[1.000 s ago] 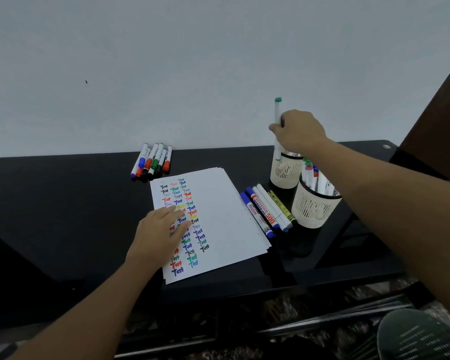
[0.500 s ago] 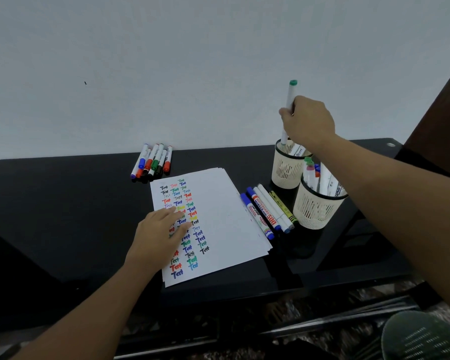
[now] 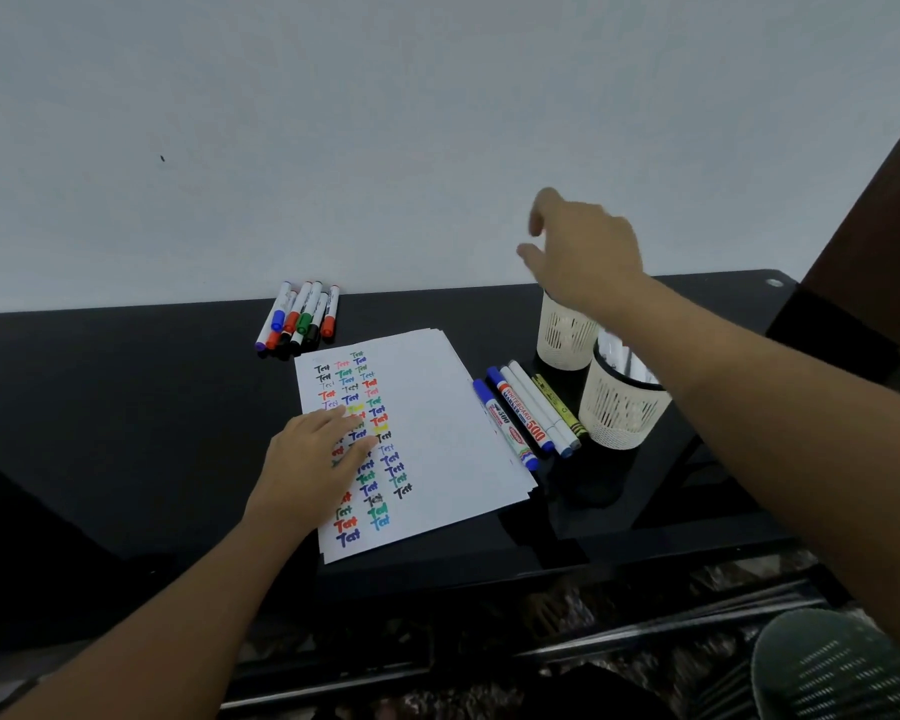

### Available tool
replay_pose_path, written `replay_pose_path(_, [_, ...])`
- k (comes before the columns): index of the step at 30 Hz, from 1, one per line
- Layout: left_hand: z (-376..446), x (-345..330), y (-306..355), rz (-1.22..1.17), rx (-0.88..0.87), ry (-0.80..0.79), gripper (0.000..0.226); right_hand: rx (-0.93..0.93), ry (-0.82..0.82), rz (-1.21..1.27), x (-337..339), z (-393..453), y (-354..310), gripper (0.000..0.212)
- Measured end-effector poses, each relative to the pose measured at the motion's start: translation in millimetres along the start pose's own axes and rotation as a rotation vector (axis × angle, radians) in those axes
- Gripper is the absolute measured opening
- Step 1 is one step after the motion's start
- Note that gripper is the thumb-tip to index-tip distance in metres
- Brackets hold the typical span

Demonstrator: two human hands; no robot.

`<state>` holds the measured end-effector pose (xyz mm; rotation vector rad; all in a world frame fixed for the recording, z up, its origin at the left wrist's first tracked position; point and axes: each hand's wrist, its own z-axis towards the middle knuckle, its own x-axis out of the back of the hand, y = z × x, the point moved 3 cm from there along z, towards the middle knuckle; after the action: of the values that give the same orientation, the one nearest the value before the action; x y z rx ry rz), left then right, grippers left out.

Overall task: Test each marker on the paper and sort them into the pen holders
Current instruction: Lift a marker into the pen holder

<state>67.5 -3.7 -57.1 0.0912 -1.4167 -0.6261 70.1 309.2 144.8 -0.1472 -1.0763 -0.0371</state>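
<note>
Released since the earlier frame, the green-capped marker no longer shows in the right hand (image 3: 588, 252), which hovers above the rear pen holder (image 3: 562, 337) with fingers loosely spread, holding nothing. Left hand (image 3: 313, 459) rests flat on the paper (image 3: 437, 423), fingers straight. Four markers (image 3: 528, 413) lie on the counter (image 3: 126, 407) between paper and front pen holder (image 3: 619, 413); a further marker group (image 3: 302, 317) lies behind the paper.

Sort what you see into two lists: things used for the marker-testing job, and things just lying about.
Job: paper, markers by the wall, markers beside the paper, far holder, near holder.
Lying about: chair, table.
</note>
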Motion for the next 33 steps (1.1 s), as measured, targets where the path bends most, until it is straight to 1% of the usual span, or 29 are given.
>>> replay_pose_path(2, [0.1,-0.2,0.1,0.000,-0.004,-0.002,0.050,0.084,-0.079,0.017,-5.9,-18.7,-22.6,0.017])
replay_pose_path(3, [-0.1,-0.2,0.2,-0.003,-0.005,-0.003,0.049,0.117,-0.161,0.004,-12.2,-29.2,-32.4,0.017])
replay_pose_path(6, [-0.4,0.1,0.3,-0.006,0.000,-0.006,0.049,0.147,-0.491,-0.102,-46.6,-61.3,-48.4,0.019])
replay_pose_path(8, [-0.7,-0.1,1.0,-0.010,-0.001,-0.008,0.049,0.125,-0.623,-0.172,-71.2,-79.0,-48.1,0.019])
replay_pose_path(12, [-0.5,0.6,1.2,-0.015,-0.003,0.008,0.049,0.113,-0.697,-0.221,-99.2,-98.3,-43.2,0.014])
replay_pose_path(15, [-0.3,-0.1,0.7,-0.017,0.002,0.007,0.049,0.115,-0.751,-0.206,-102.2,-101.4,-41.8,0.023])
replay_pose_path(17, [0.0,-0.8,0.1,-0.017,0.000,0.004,0.049,0.119,-0.770,-0.170,-103.6,-99.7,-41.9,0.023])
replay_pose_path(19, [0.7,-1.5,0.3,-0.016,-0.001,0.003,0.049,0.094,-0.767,-0.084,-101.5,-95.9,-42.4,0.020])
replay_pose_path(23, [0.2,-1.6,0.2,-0.023,-0.006,0.015,0.048,-0.072,-0.634,0.285,-84.4,-77.7,-41.1,0.022])
replay_pose_path(25, [0.1,-2.2,-0.6,-0.016,-0.007,0.016,0.048,-0.080,-0.584,0.362,-73.4,-64.4,-38.0,0.021])
replay_pose_path(26, [0.4,-2.3,-0.9,-0.014,-0.008,0.016,0.048,-0.073,-0.575,0.388,-68.0,-58.3,-35.5,0.025])
replay_pose_path(29, [0.9,-2.5,-0.7,-0.008,-0.011,0.012,0.047,-0.025,-0.495,0.366,-52.3,-39.5,-25.0,0.038])
replay_pose_path(31, [1.0,-2.4,-0.6,-0.003,-0.011,0.008,0.048,0.016,-0.368,0.283,-42.1,-26.9,-17.8,0.033])
replay_pose_path(33, [1.0,-2.3,-0.7,0.001,-0.013,0.008,0.047,0.052,-0.241,0.213,-29.9,-15.5,-13.3,0.020])
